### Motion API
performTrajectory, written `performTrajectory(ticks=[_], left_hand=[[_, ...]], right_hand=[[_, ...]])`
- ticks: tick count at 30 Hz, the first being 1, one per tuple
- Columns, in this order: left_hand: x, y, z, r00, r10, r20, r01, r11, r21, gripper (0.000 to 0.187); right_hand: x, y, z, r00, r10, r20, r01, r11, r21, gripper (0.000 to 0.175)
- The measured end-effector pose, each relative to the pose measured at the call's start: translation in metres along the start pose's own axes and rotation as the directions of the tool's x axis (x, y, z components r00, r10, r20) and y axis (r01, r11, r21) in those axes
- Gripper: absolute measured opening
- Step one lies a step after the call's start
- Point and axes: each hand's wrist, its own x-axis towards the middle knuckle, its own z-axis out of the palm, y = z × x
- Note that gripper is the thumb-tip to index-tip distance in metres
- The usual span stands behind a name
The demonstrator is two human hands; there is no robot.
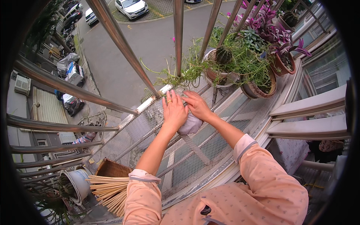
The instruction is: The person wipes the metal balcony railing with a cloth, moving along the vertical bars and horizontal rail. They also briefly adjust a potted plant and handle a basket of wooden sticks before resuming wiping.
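Observation:
My left hand (175, 110), wearing a ring, reaches over the metal mesh floor of a window ledge with its fingers stretched out. Beside it on the right is my right hand (199, 106), its fingers bent inward toward the left one. Partly under and between both hands sits a pale lilac rounded thing (191, 124), which may be a small pot or bunched cloth. The hands cover its far side, so a firm hold cannot be made out. Trailing green stems (180, 80) grow at the ledge edge just beyond my fingertips.
Metal railing bars (178, 39) fence the ledge above a street with parked cars. Potted plants, including a cactus (224, 54), stand at far right. At lower left are a wicker basket (111, 168), a bundle of thin sticks (111, 191) and a white pot (78, 185). Window frames (309, 101) border the right.

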Motion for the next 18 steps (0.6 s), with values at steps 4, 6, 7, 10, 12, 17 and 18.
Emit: performTrajectory(ticks=[4,6,7,10,12,17,18], left_hand=[[-0.022,-0.002,-0.006,0.989,0.113,-0.097,-0.117,0.992,-0.036,0.05],[-0.033,0.0,-0.009,0.995,0.073,-0.072,-0.081,0.99,-0.115,0.039],[-0.038,0.001,-0.01,0.998,0.051,-0.046,-0.058,0.986,-0.158,0.034],[-0.05,-0.003,-0.013,0.981,-0.041,-0.19,-0.004,0.973,-0.232,0.019],[-0.052,-0.008,-0.015,0.983,-0.117,-0.142,0.073,0.956,-0.283,0.017],[-0.046,-0.011,-0.013,0.972,-0.234,-0.019,0.21,0.905,-0.37,0.025],[-0.047,-0.009,-0.013,0.962,-0.246,-0.122,0.187,0.912,-0.365,0.031]], right_hand=[[-0.006,-0.019,0.006,0.981,0.144,-0.133,-0.154,0.986,-0.067,0.037],[-0.004,-0.026,0.011,0.989,0.115,-0.089,-0.134,0.96,-0.248,0.038],[-0.003,-0.03,0.014,0.994,0.098,-0.049,-0.109,0.934,-0.34,0.039],[0.004,-0.033,0.018,0.995,0.088,-0.051,-0.095,0.982,-0.161,0.03],[0.015,-0.034,0.022,0.991,0.116,-0.06,-0.123,0.983,-0.134,0.024],[0.063,-0.041,0.036,0.995,0.082,-0.061,-0.062,0.959,0.275,0.036],[0.07,-0.041,0.031,0.99,0.111,-0.092,-0.069,0.927,0.369,0.039]])
